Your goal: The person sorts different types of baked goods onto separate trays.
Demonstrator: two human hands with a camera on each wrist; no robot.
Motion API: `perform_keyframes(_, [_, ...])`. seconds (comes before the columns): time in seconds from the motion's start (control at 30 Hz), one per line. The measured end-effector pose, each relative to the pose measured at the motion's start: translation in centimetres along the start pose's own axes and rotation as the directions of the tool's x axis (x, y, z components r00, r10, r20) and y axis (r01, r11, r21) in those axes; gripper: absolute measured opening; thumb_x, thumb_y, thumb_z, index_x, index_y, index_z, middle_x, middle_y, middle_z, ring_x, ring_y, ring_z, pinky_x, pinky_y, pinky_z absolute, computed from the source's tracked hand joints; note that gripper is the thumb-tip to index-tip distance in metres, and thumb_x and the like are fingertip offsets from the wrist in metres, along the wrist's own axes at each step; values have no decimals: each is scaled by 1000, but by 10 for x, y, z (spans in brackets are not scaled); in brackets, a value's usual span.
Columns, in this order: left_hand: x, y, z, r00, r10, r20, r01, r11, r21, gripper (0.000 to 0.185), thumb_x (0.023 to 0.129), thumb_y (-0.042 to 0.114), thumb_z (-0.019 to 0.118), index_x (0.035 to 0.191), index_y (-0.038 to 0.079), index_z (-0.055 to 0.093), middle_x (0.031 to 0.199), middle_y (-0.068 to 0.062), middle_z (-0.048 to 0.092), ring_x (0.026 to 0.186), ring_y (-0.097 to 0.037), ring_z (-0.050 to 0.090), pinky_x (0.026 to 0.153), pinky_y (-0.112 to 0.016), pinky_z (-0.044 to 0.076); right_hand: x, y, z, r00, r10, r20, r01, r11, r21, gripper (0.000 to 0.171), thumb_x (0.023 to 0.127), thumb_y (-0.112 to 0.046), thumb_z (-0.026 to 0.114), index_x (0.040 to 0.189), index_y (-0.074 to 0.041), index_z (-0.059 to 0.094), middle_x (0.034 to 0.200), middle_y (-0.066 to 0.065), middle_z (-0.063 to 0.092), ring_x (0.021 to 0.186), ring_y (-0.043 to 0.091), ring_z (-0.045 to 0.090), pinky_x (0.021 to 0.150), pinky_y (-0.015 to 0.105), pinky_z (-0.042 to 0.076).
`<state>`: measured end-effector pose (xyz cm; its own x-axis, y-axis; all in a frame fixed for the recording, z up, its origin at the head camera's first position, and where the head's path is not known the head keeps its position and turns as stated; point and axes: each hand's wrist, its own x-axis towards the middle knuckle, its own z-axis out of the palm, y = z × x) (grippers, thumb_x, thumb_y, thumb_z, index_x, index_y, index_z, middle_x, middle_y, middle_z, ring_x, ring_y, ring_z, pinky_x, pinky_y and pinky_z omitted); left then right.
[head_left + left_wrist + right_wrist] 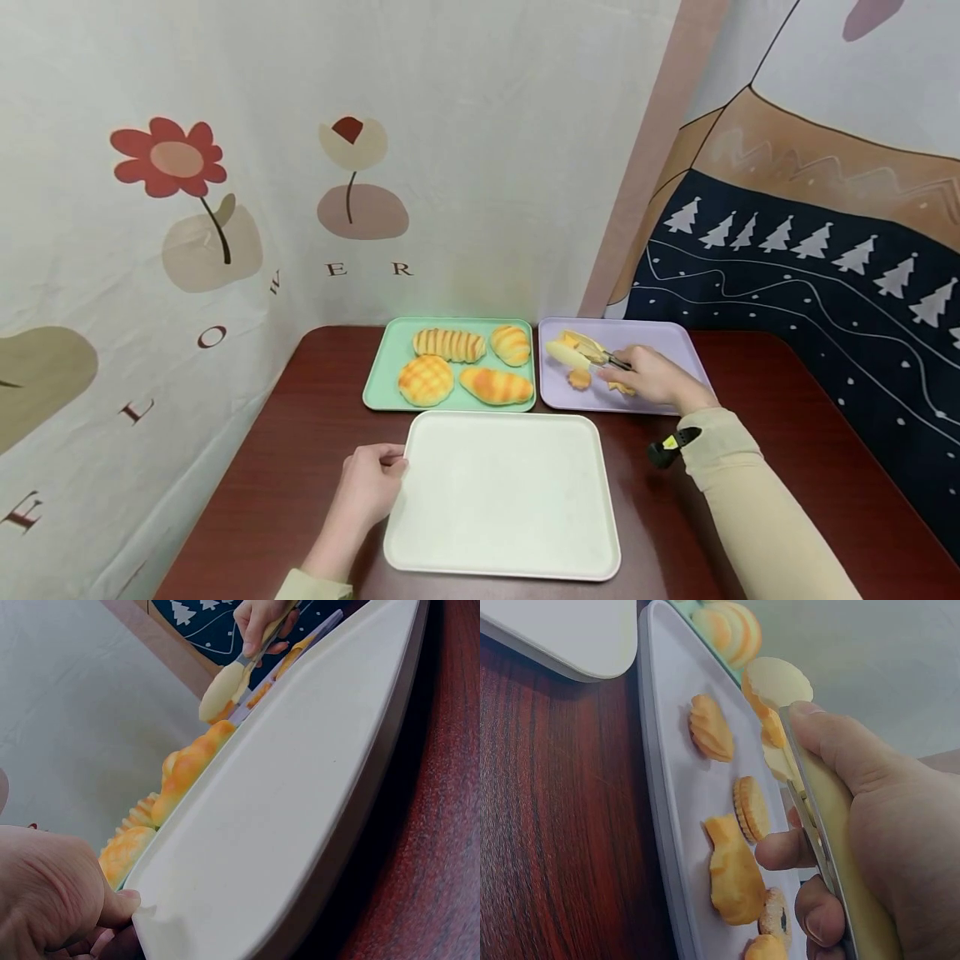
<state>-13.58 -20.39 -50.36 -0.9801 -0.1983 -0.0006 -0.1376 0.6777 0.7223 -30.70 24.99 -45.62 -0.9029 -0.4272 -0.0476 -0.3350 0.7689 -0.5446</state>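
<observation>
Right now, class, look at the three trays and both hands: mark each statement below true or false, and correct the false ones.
1. The white tray holds four breads. False: it holds nothing; the breads lie on the green tray.
2. The left hand grips the white tray's edge. True.
3. The right hand holds tongs. True.
4. The right hand is over the green tray. False: it is over the purple tray.
5. Biscuits lie on the purple tray. True.
</observation>
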Motion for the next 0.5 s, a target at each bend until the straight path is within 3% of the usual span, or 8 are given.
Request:
perform_keyframes(0.07, [0,0,0,1000,-2,5,2,1000,-4,19,97,5,71,113,0,80,91,-2,75,83,-18,70,73,-38,58,1,0,1,1000,0,7,0,1000,9,40,103,-46,68,96,-7,71,60,-1,55,62,19,54,63,35,42])
perform_keyframes(0.17, [0,0,0,1000,1,9,-1,1000,-9,19,97,5,71,113,-1,79,91,-2,75,84,-18,70,73,-38,58,2,-1,2,1000,-3,13,2,1000,18,43,103,-45,69,111,-2,73,58,-1,55,60,18,54,61,34,42])
perform_keyframes(0.3, [0,0,-1,1000,-2,9,2,1000,-8,19,97,5,71,113,-1,79,91,-1,75,84,-18,70,73,-38,58,2,0,3,1000,20,21,-20,1000,17,60,103,-45,68,129,9,67,58,0,54,60,19,54,61,35,41])
perform_keyframes(0.5, [0,0,-1,1000,-10,11,10,1000,-13,19,97,5,71,114,0,79,91,-1,75,83,-17,70,73,-38,58,4,0,3,998,55,26,-54,998,-19,75,102,-51,67,139,14,59,61,2,55,68,20,57,68,37,45])
